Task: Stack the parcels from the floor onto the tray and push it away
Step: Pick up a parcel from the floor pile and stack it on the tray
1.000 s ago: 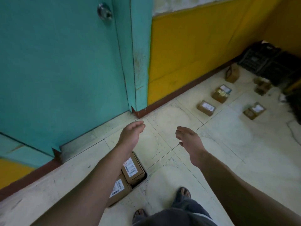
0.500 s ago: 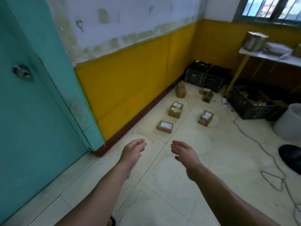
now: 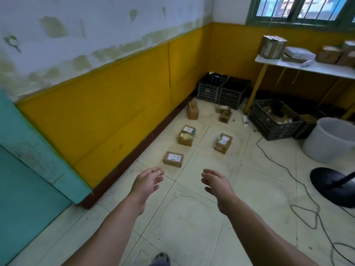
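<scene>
My left hand [image 3: 147, 182] and right hand [image 3: 217, 182] hold nothing, fingers loose, so next I think I must reach down for the nearest parcel [image 3: 173, 159] on the floor [image 3: 192, 217].

Both arms reach forward, left hand [image 3: 146, 182] and right hand [image 3: 217, 182] side by side, fingers relaxed, holding nothing.

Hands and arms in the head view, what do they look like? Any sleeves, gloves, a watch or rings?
The left hand and right hand are bare: no gloves, and no ring, watch or bracelet shows on the sides in view. The arms behind them are bare too, with no sleeve reaching into the frame and no markings or straps on them.
</scene>
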`<state>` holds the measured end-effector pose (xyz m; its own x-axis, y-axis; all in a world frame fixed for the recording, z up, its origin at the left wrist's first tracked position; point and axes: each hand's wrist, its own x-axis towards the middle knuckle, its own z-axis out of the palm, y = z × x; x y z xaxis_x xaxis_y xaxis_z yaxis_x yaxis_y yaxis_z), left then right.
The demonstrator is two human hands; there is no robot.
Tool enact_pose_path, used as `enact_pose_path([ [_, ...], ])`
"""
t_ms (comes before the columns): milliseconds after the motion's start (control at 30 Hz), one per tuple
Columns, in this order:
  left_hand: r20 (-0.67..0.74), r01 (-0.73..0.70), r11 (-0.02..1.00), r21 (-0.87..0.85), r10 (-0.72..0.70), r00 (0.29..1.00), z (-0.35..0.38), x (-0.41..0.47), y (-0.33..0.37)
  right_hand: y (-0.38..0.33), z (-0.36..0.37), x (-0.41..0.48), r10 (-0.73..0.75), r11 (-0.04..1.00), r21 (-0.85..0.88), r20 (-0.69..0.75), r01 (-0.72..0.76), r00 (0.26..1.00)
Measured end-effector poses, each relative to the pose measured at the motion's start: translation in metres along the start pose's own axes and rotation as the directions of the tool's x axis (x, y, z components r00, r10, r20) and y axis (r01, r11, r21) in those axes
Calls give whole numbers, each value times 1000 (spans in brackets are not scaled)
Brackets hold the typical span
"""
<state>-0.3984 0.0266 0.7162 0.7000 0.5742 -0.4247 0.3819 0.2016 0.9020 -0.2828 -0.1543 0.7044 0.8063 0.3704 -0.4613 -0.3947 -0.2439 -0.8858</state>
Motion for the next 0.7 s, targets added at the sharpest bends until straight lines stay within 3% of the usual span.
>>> enact_pose_path([
  [200, 39, 39, 999, -31, -37, 999, 33, 84, 22, -27, -10, 72, 25, 1000, 6, -47, -25, 999],
  [400, 199, 99, 995, -12, -94, 975, 93, 184, 73, -66, -38, 147, 85, 996, 29, -190, -81, 978],
  [700, 330, 112, 988, 104, -140, 933, 218, 317, 121, -108, -132, 274, 145, 989, 88, -330, -122, 933],
])
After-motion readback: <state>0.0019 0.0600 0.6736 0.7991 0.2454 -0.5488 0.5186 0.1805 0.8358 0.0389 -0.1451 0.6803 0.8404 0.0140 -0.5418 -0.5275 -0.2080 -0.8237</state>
